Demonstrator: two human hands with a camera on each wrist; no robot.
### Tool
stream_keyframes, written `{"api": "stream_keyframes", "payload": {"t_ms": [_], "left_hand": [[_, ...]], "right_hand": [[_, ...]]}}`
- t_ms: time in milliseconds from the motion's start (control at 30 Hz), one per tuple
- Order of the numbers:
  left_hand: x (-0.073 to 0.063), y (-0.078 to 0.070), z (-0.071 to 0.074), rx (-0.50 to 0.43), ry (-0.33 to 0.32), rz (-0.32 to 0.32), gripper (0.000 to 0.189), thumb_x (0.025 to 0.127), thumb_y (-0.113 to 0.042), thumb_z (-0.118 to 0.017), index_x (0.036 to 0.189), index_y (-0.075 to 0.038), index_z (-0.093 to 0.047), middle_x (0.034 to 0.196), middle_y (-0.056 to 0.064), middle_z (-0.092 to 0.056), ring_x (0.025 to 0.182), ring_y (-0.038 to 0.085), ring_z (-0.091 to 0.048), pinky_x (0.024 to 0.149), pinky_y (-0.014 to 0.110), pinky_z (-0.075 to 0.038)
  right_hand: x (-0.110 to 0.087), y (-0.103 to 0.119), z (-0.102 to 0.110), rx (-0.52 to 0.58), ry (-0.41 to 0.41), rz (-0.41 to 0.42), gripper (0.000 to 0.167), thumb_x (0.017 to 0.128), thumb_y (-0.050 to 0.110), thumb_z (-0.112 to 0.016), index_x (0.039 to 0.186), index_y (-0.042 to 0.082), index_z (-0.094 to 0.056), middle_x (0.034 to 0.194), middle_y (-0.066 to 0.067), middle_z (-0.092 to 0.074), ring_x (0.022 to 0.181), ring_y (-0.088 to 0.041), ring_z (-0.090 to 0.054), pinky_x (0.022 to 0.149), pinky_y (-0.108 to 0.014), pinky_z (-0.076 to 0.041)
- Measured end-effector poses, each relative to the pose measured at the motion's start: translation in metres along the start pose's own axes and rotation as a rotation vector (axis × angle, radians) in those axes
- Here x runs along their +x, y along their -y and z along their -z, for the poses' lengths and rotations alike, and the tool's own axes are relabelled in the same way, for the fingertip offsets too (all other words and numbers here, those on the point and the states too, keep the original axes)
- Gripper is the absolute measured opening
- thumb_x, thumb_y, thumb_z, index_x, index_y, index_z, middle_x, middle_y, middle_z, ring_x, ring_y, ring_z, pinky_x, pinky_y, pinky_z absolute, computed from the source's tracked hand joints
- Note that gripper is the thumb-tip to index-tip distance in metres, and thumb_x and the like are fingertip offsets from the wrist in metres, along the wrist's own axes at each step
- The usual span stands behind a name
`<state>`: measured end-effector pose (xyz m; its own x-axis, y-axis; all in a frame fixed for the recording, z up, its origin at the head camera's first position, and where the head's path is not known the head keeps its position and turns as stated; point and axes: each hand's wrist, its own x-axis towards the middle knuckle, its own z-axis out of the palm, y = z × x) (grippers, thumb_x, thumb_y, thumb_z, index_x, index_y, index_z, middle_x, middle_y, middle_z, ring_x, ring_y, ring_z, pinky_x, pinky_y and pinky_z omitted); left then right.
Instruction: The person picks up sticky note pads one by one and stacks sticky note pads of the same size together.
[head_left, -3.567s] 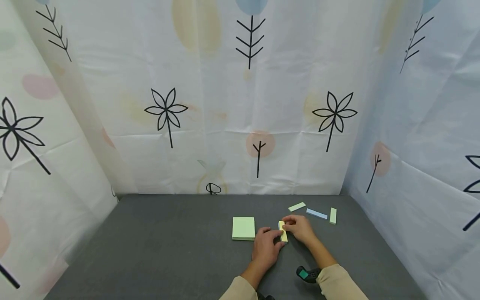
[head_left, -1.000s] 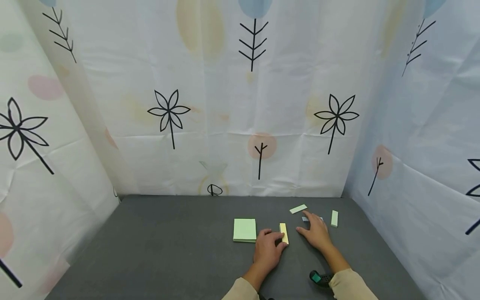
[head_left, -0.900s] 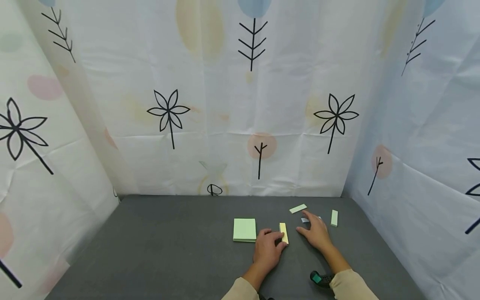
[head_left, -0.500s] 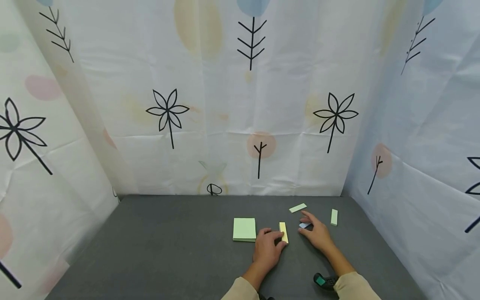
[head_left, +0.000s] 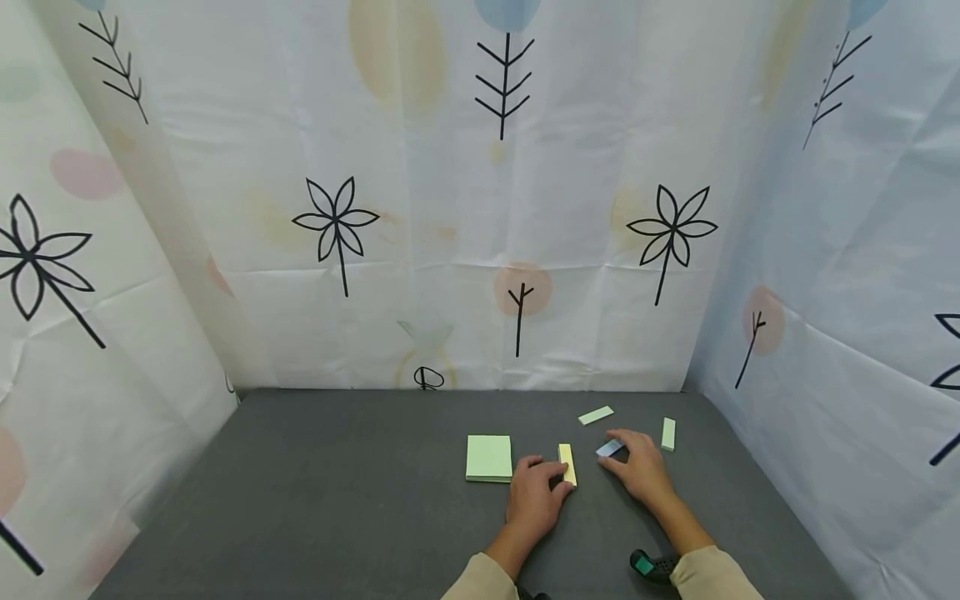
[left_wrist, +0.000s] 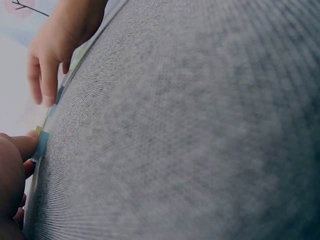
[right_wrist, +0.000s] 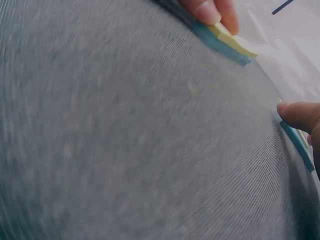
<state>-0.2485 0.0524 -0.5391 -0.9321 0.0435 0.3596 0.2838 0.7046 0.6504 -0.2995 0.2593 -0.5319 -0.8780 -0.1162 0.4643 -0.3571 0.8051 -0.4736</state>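
A yellow sticky note strip pad (head_left: 566, 455) lies on the table just right of the left hand (head_left: 534, 497), whose thumb and forefinger hold it. In the right wrist view a blue layer (right_wrist: 227, 49) shows beneath the yellow strip. The right hand (head_left: 643, 473) pinches a narrow blue sticky note pad (head_left: 609, 448) between thumb and fingertips, a short way right of the yellow one. That blue pad sits at a slant, its right part hidden by the hand. In the right wrist view the right thumb (right_wrist: 299, 115) is at the blue pad's end.
A square green sticky note pad (head_left: 487, 458) lies left of the left hand. Two pale green strip pads are beyond the right hand, one slanted (head_left: 596, 416) and one nearly upright (head_left: 668, 434). A patterned cloth (head_left: 420, 333) hangs behind the grey table (head_left: 337, 483).
The right hand has left the yellow pad and gone to the blue one, which it has drawn nearer and turned on a slant. The left hand has stayed at the yellow pad.
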Motion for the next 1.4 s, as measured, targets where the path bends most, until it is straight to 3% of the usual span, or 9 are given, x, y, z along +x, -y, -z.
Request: {"api": "stream_keyframes", "payload": {"t_ms": [167, 367, 633, 967, 1200, 1400], "left_hand": [[-0.0001, 0.0006, -0.0003, 0.004, 0.003, 0.001, 0.028, 0.082, -0.025, -0.079, 0.109, -0.023, -0.076, 0.111, 0.0, -0.066, 0.115, 0.022, -0.056, 0.091, 0.043, -0.049], [0.0004, 0.0005, -0.0004, 0.009, 0.003, 0.001, 0.028, 0.082, -0.026, -0.079, 0.109, -0.023, -0.076, 0.111, -0.001, -0.067, 0.115, 0.022, -0.055, 0.091, 0.043, -0.049], [0.0002, 0.0004, -0.0007, 0.009, 0.005, 0.0, 0.028, 0.082, -0.027, -0.078, 0.11, -0.022, -0.076, 0.112, 0.0, -0.067, 0.116, 0.022, -0.055, 0.092, 0.044, -0.048], [-0.0001, 0.0001, -0.0007, 0.001, 0.002, 0.004, 0.028, 0.082, -0.024, -0.079, 0.109, -0.022, -0.076, 0.111, 0.0, -0.066, 0.115, 0.023, -0.055, 0.092, 0.043, -0.048], [-0.001, -0.0007, 0.0007, -0.001, 0.007, 0.012, 0.028, 0.082, -0.025, -0.079, 0.109, -0.023, -0.076, 0.113, 0.003, -0.065, 0.115, 0.023, -0.055, 0.091, 0.044, -0.048], [-0.0007, 0.0002, 0.0001, -0.008, 0.011, 0.007, 0.028, 0.082, -0.024, -0.079, 0.11, -0.022, -0.076, 0.114, 0.002, -0.066, 0.116, 0.023, -0.055, 0.092, 0.045, -0.048]], "right_hand": [[-0.0001, 0.0, 0.001, -0.14, -0.01, 0.055, 0.033, 0.074, 0.02, -0.084, 0.098, 0.003, -0.07, 0.108, -0.017, -0.067, 0.107, -0.041, -0.056, 0.088, -0.059, -0.042], [0.0009, -0.0008, 0.0024, -0.202, 0.005, 0.079, 0.026, 0.075, 0.022, -0.084, 0.092, 0.007, -0.07, 0.104, -0.014, -0.068, 0.103, -0.039, -0.058, 0.085, -0.057, -0.044], [-0.0003, -0.0023, 0.0045, -0.148, -0.014, 0.098, 0.022, 0.078, 0.02, -0.082, 0.091, 0.006, -0.071, 0.102, -0.013, -0.068, 0.103, -0.039, -0.059, 0.086, -0.057, -0.044], [0.0007, -0.0059, 0.0061, -0.117, 0.026, 0.071, 0.019, 0.081, 0.019, -0.079, 0.093, 0.006, -0.072, 0.107, -0.015, -0.068, 0.107, -0.04, -0.058, 0.09, -0.057, -0.043], [-0.0002, -0.007, 0.0059, -0.075, -0.012, 0.088, 0.027, 0.078, 0.016, -0.081, 0.099, 0.002, -0.072, 0.107, -0.017, -0.068, 0.107, -0.041, -0.057, 0.09, -0.059, -0.042], [0.0022, -0.0085, 0.0077, -0.053, -0.025, -0.006, 0.035, 0.082, 0.016, -0.077, 0.108, -0.006, -0.068, 0.113, -0.024, -0.064, 0.111, -0.045, -0.052, 0.094, -0.06, -0.038]]}}
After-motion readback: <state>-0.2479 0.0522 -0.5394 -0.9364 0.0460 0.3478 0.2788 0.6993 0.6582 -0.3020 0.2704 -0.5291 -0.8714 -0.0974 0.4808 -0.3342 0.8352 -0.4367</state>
